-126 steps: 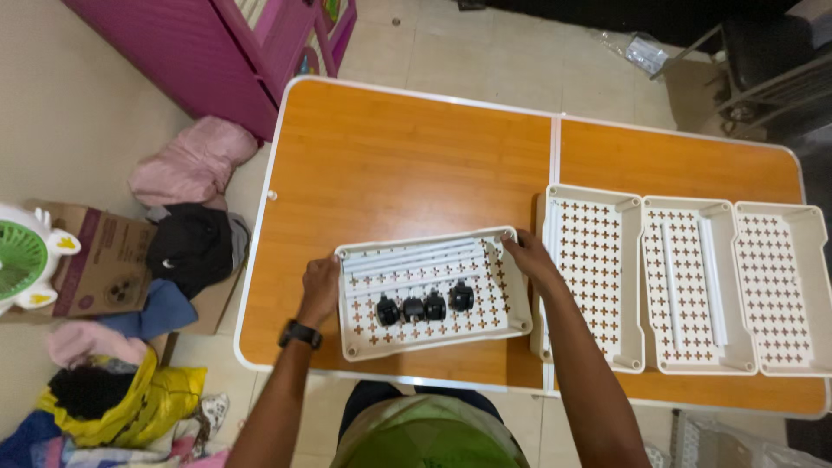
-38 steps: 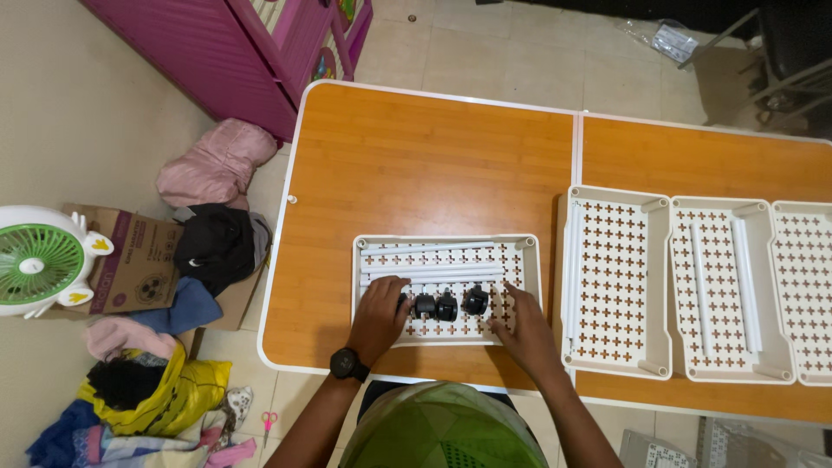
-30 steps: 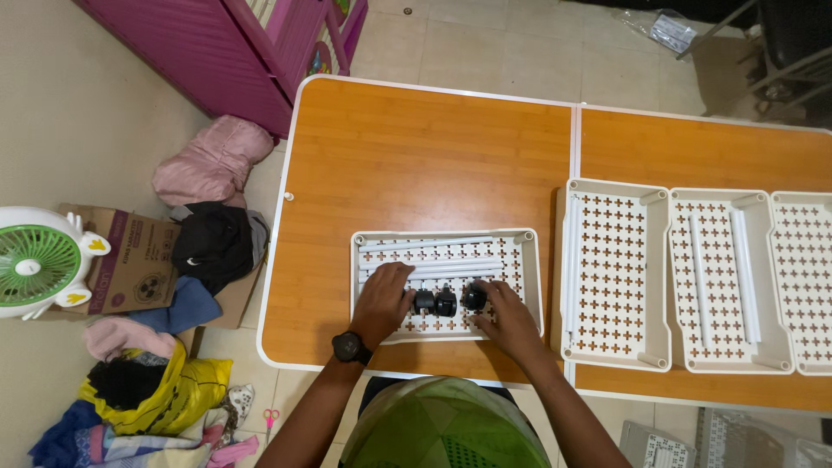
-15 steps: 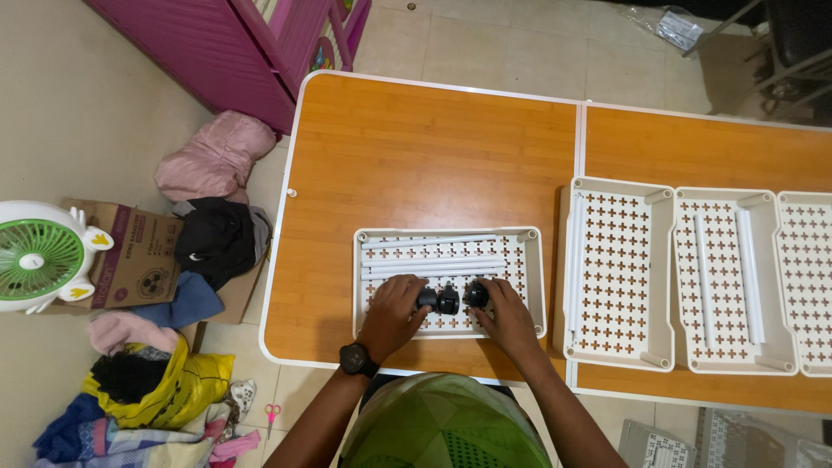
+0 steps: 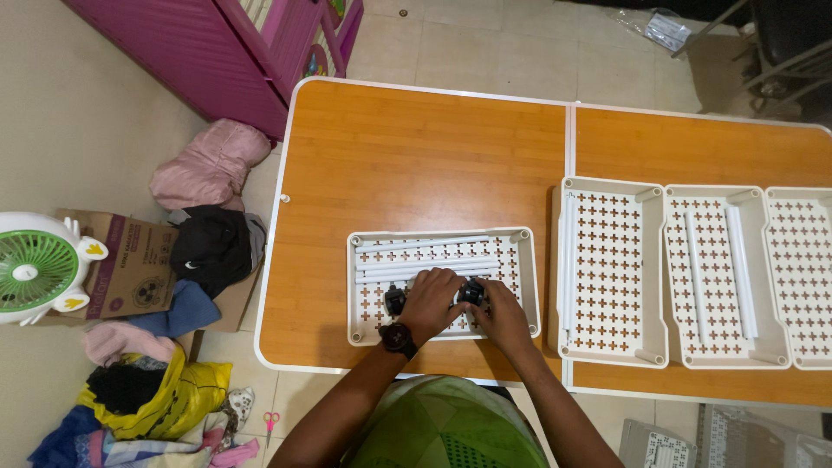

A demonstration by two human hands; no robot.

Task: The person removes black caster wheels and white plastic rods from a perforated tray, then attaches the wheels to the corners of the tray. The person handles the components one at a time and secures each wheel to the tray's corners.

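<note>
White perforated plastic tray [image 5: 529,286], cross-shaped cut-outs, rectangular: lies on the orange wood-grain folding table [image 5: 416,165], near edge, centre-left. Contents: several white plastic rods [image 5: 416,260] laid lengthwise along its far side; small black wheel-like parts along its near side.

Left hand [image 5: 431,303], black wristwatch [image 5: 397,338] at wrist: inside the tray, fingers curled together over the black parts; whether they grip one, cannot tell. One black part [image 5: 394,300] lies free just left of this hand.

Right hand [image 5: 500,317]: inside the tray, just beside the left hand, fingers bent and closed on a black part [image 5: 471,291] that shows between both hands.

Three further white perforated trays [image 5: 607,269], same pattern: in a row at the right of the table, touching side by side; the middle one holds white rods.

Floor, left: green-and-white fan [image 5: 35,269], cardboard box [image 5: 130,269], heaped clothes [image 5: 208,208].
</note>
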